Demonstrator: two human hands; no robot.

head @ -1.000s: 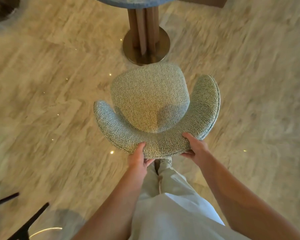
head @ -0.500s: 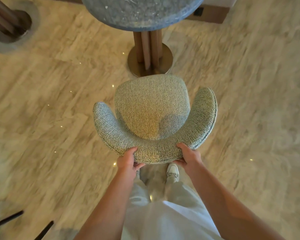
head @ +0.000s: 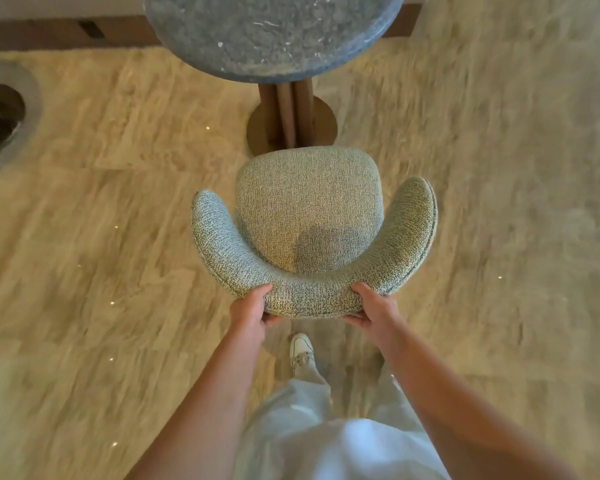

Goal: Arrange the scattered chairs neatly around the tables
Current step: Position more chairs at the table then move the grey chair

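A pale green woven chair (head: 309, 209) with a curved backrest stands in front of me, its seat facing a round grey stone table (head: 274, 32). The seat's front edge lies just short of the table's wooden pedestal and round brass base (head: 323, 123). My left hand (head: 252, 311) grips the backrest's rear rim on the left, thumb on top and fingers curled underneath. My right hand (head: 373, 308) grips the same rim on the right in the same way. The chair's legs are hidden under the seat.
The floor is beige marble. A second round table base (head: 4, 123) sits at the far left. A dark wooden skirting (head: 66, 32) runs along the wall at the top. My white shoe (head: 300, 349) and light trousers are just behind the chair.
The chair has moved forward toward the table with both hands holding its backrest; more of the tabletop is in view and the seat front has neared the pedestal base.
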